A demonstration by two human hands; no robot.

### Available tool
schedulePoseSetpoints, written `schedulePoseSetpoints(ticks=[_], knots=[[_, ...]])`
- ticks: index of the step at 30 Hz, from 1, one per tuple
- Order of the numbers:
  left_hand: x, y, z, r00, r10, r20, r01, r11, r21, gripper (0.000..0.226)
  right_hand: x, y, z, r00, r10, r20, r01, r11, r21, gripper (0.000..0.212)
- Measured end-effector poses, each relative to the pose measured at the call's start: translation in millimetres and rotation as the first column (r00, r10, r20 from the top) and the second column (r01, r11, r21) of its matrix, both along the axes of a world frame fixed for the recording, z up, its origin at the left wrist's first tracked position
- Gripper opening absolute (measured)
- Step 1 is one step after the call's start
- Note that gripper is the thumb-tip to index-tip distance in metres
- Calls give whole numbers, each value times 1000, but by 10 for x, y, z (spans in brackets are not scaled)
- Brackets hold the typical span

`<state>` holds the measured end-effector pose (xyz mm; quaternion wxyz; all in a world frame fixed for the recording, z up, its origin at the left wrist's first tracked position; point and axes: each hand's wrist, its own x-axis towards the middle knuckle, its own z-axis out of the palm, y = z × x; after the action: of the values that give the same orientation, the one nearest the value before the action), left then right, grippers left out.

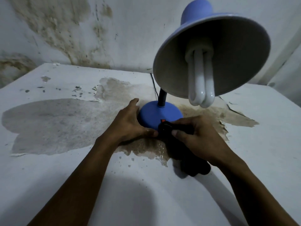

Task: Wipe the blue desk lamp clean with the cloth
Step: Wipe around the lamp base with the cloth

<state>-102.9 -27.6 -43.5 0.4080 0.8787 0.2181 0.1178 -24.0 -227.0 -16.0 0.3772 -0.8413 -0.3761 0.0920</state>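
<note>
Lamp (187, 75) sits on peeling white table (65, 160) w/ left hand (128, 123) cupping base (156, 114), right hand (200, 139) pinching dark cloth (164, 129) at front rim by red switch (163, 120); base wipe likely underway, next prob. neck & shade.

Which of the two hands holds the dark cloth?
The right hand pinches the dark cloth against the lamp base; the left hand holds only the base's side, without cloth.
</note>
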Motion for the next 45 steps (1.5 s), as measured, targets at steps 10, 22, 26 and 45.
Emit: schedulePoseSetpoints(ticks=[10, 22, 26, 45], knots=[[-557, -363, 386, 932, 52, 360, 264, 585, -767, 44, -431, 592, 4, 459, 473, -752, 330, 695, 639, 17], [-155, 132, 401, 918, 380, 115, -283, 828, -483, 29, 34, 106, 83, 924, -87, -371, 199, 941, 274, 11], [135, 215, 625, 940, 329, 94, -274, 889, -366, 9, 275, 101, -137, 974, -199, 107, 205, 978, -47, 48], [178, -158, 349, 997, 9, -78, 25, 907, 420, 44, 325, 311, -510, 983, -160, 88, 154, 986, 69, 105]])
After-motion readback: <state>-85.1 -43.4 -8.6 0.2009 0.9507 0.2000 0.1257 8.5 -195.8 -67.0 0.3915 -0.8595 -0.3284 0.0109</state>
